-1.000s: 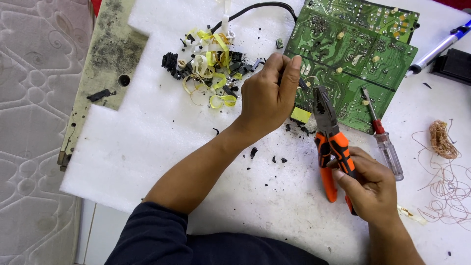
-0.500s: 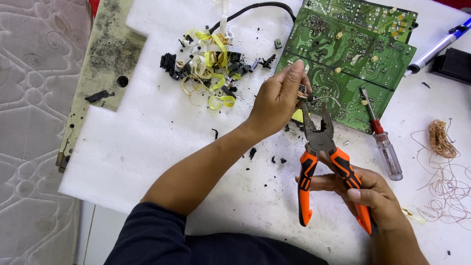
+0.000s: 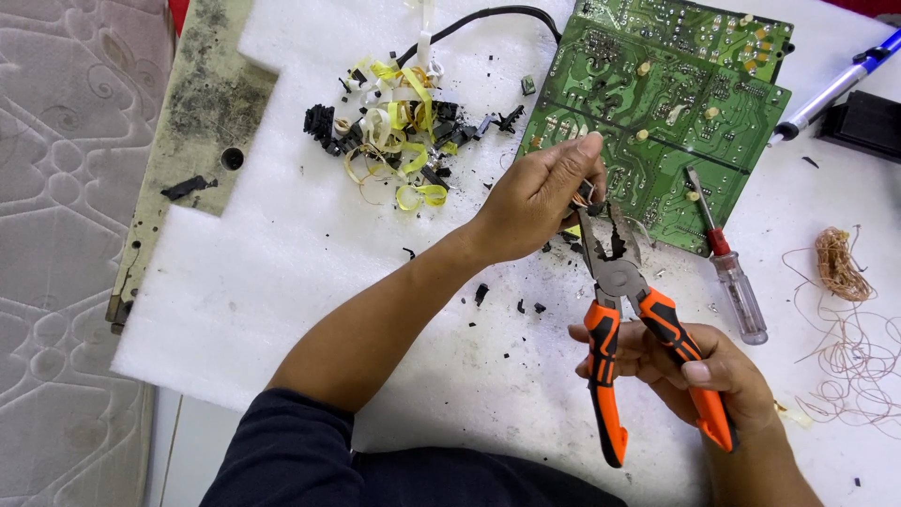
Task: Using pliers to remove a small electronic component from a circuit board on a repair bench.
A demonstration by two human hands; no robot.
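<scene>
A white foam sheet (image 3: 282,272) covers most of the counter, and 2 green circuit boards (image 3: 657,113) lie overlapped at its far right side. Near the middle of the foam sits a heap of yellow tape scraps and black plastic bits (image 3: 394,150), with a black cable (image 3: 488,19) curling behind it. The left hand (image 3: 540,197) is pinched shut on a small dark part (image 3: 584,192) just at the boards' near edge. The right hand (image 3: 699,371) is wrapped around the orange handles of the pliers (image 3: 619,282), handles spread, the tips open around that small part. A screwdriver (image 3: 727,272) with a clear handle lies just right of the pliers, and a tangle of copper wire (image 3: 840,268) rests further right.
</scene>
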